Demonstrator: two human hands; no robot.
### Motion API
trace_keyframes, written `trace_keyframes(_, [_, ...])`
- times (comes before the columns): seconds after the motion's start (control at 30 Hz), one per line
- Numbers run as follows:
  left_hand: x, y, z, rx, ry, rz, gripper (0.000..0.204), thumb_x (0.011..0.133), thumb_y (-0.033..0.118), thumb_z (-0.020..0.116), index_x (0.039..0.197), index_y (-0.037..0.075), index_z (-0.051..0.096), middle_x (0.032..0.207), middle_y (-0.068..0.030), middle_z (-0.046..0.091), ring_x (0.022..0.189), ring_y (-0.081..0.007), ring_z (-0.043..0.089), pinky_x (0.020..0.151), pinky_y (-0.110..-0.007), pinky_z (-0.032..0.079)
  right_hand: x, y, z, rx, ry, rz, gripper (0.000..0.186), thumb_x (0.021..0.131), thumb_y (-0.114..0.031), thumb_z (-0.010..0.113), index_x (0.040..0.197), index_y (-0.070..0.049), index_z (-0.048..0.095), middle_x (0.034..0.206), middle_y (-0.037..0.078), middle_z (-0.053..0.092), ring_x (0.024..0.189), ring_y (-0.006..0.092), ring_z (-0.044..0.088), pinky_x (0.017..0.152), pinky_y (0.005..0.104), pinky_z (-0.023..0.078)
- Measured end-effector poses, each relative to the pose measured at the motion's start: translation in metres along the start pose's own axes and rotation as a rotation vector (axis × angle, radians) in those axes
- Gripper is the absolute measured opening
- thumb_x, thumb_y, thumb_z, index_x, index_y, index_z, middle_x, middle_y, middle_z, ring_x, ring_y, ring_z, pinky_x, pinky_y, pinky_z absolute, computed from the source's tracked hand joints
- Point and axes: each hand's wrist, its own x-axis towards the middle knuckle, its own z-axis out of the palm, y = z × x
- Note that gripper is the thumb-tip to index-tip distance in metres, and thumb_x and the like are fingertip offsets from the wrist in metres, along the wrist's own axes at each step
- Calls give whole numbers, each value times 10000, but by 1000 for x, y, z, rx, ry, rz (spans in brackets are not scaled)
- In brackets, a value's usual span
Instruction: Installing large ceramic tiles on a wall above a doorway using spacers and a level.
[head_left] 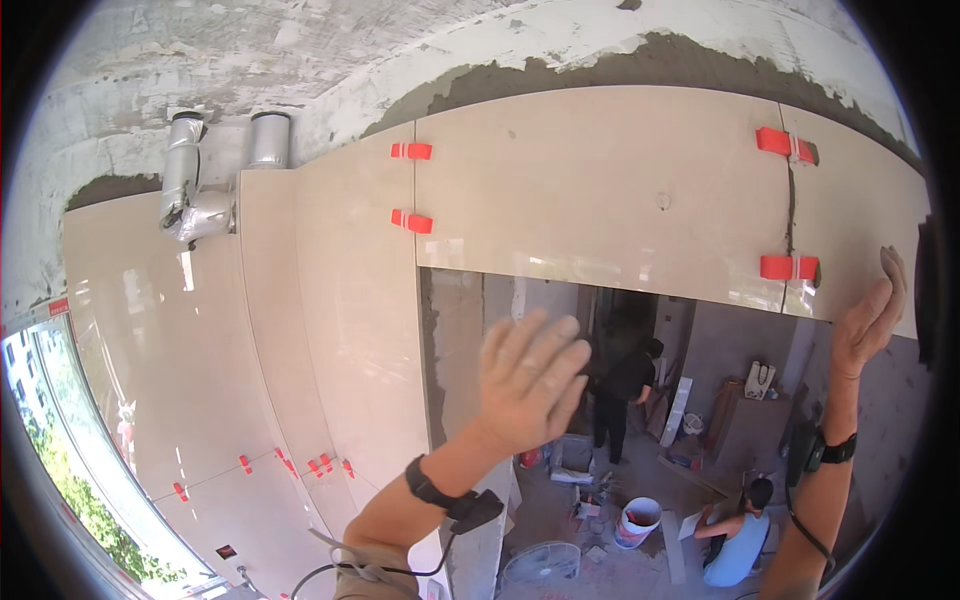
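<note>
The fingers (562, 355) of the left hand (528, 390) are extended and slightly parted in front of the doorway (484, 300), below the wide beige tile (600, 190). The right hand (866, 318) has straight fingers over the right-hand tile (848, 200); whether they touch it, I cannot tell. Red clips (774, 268) straddle the joint between both tiles. Beyond, a person in light blue (735, 555) crouches near a bucket (630, 535).
</note>
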Motion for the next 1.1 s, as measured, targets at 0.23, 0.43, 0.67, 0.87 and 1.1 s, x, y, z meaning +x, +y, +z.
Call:
trace_keyframes(0.23, [23,30,54,31,-5,-76,419,914,157,610,1289,-22,556,1371,-211,543,1302,-448,473,1072,-594,319,3,-26,-3,147,-56,22,230,1004,-111,462,1155,29,566,1230,194,592,1168,346,558,1052,426,394])
trace_keyframes(0.43, [61,68,84,-41,31,53,429,939,180,594,1305,-38,542,1360,-212,548,1306,-446,464,1084,-588,303,21,-27,-25,179,-120,-140,231,962,-160,493,1080,26,563,1085,194,610,1068,391,560,1018,496,376])
trace_keyframes(0.67, [90,98,111,37,22,64,409,929,207,630,1267,-20,587,1323,-164,582,1279,-423,484,1087,-573,303,29,12,-96,172,-145,-183,306,1001,-223,402,1073,34,553,1081,208,607,1080,401,562,1002,519,393])
trace_keyframes(0.87, [106,107,116,76,62,9,441,925,224,653,1278,-26,568,1309,-192,570,1281,-444,466,1077,-573,315,7,57,-160,129,-191,-60,295,994,-202,382,1075,41,530,1106,220,570,1127,407,524,993,534,403])
trace_keyframes(1.1, [118,117,98,130,4,-3,470,972,214,570,1356,-44,491,1376,-225,531,1307,-459,440,1099,-560,306,-15,97,-231,5,-308,25,239,918,-119,411,1055,42,523,1055,227,582,1082,407,544,992,540,405])
